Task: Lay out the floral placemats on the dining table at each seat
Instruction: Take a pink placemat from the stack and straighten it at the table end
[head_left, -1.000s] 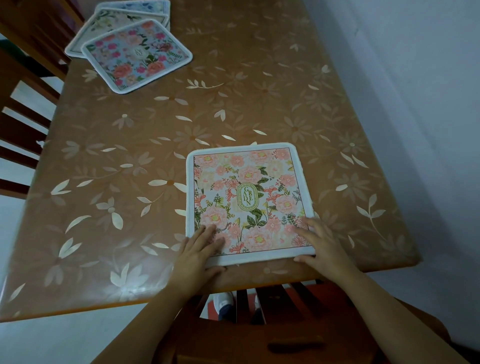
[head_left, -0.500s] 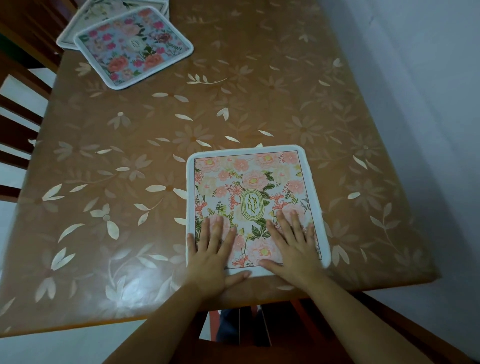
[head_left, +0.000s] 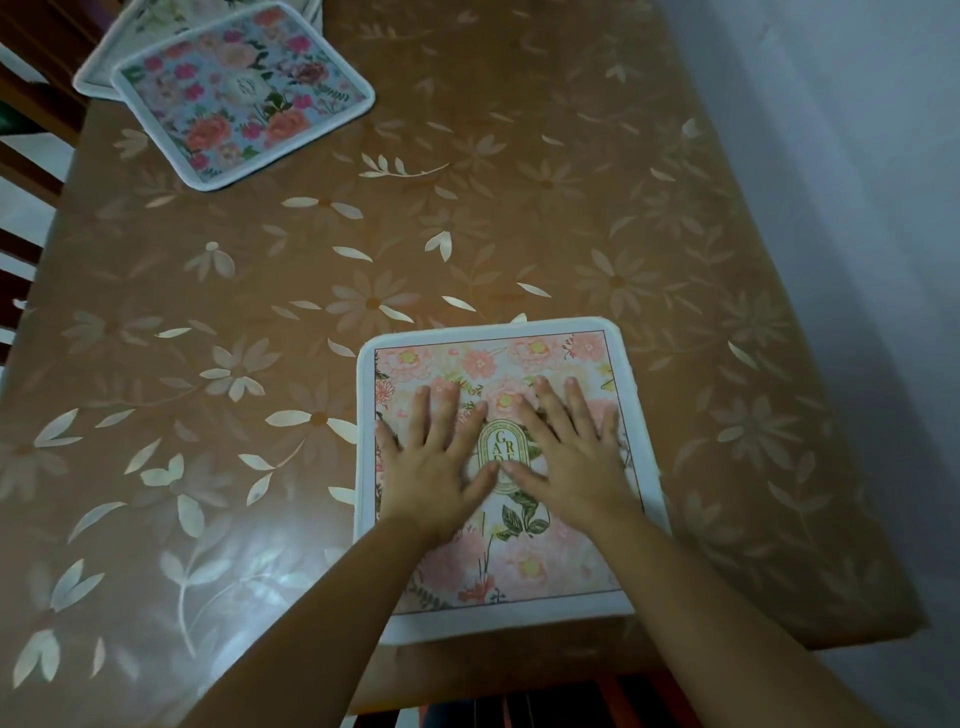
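Risk first: the table (head_left: 519, 218) has a glossy cover, so the pink mat (head_left: 519, 566) probably slides easily. An uneven push from the two palms could skew it off square with the seat. Its near edge lies just beside the table's near edge, and I can't tell if it overhangs. A pull toward the body could drag it over the lip. The mat's right border looks slightly rippled, so a hard smoothing push might bunch it instead of flattening it. The other seats aren't set. The stack (head_left: 244, 104) sits at the far left corner, a blue mat on top of at least one more, well apart from the hands. Reaching for it while leaning on the pink mat could shift that mat.

Position: the pink mat lies flat at the near seat, right of centre. Left hand (head_left: 436, 467) and right hand (head_left: 566, 457) both lie on its middle, palms down, fingers straight and spread, gripping nothing. Thumb tips nearly meet over the oval logo. Fingers point away from the body. The mat's far strip and near part show uncovered, and the forearms cross its near corners.
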